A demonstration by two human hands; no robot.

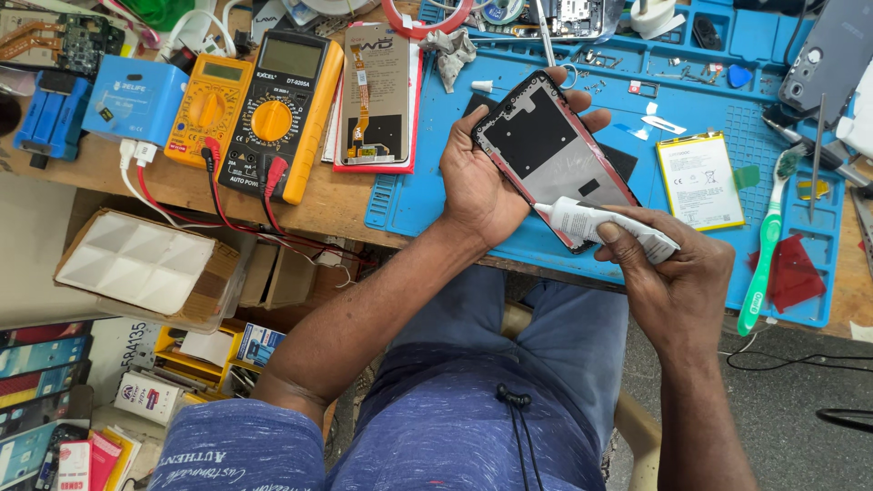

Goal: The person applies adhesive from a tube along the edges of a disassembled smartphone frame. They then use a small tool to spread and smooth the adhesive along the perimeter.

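1. The left hand (477,186) holds a phone frame (555,155) above the near edge of the blue work mat (400,205), inner face up. Fingers are wrapped around its far edge and the thumb side closes on the near edge; grip closed and firm.
2. The frame's long axis runs diagonally, from upper left, away from the person, to lower right, toward the right hand.
3. The right hand (677,273) is closed around a white glue tube (605,227), fingers curled over its body. The tube lies nearly level, nozzle pointing left.
4. The nozzle tip meets the frame's lower right portion, near its bottom edge. Whether it touches or sits just above cannot be told.
5. The right hand lies just beside the frame's lower end; the left hand carries the frame's weight.
6. On the counter (336,205): a flat battery (698,180) and a green toothbrush (766,241) to the right on the mat, two multimeters (273,114) to the left.
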